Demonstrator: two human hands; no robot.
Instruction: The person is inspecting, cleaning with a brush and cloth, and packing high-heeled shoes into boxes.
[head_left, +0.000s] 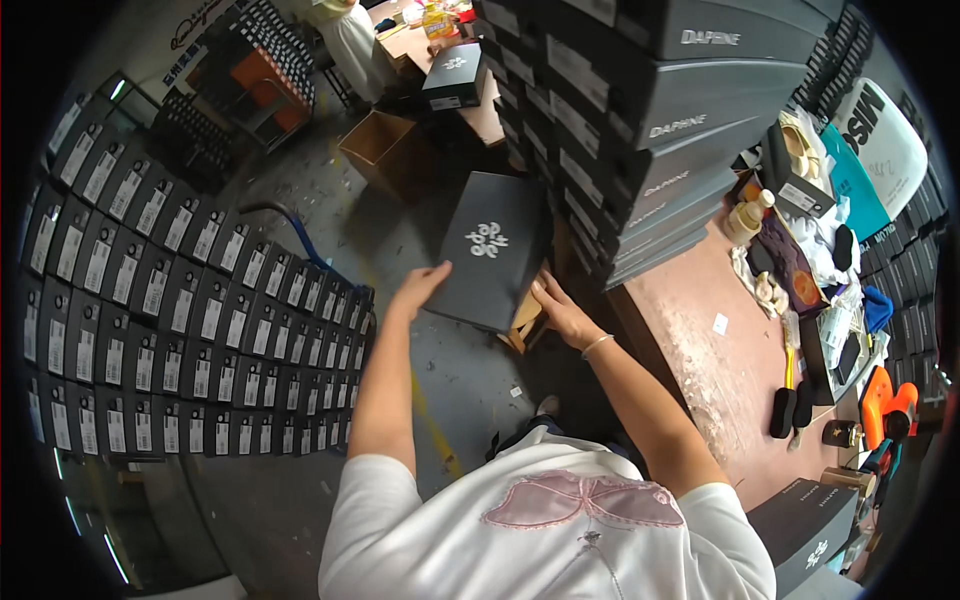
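A: Two hands on one dark grey shoe box [492,262], lid up, white emblem on top. It sits tilted beside the tall stack of grey boxes [640,130], above the floor [450,390], its lower corner near a small wooden stand [527,322].

B: Grip state?

A: Left hand [418,287] spread flat against the box's near-left edge, fingers open. Right hand [562,312] under the near-right corner; whether its fingers curl round the box I cannot tell, as the box hides them.

B: Handling note?

A: Judgement: support looks uneven. Keep the lid level, move both palms toward opposite long sides, and clear the stack's edge, since a nudge there could shift the boxes above. The desk [700,340] at right is crowded.
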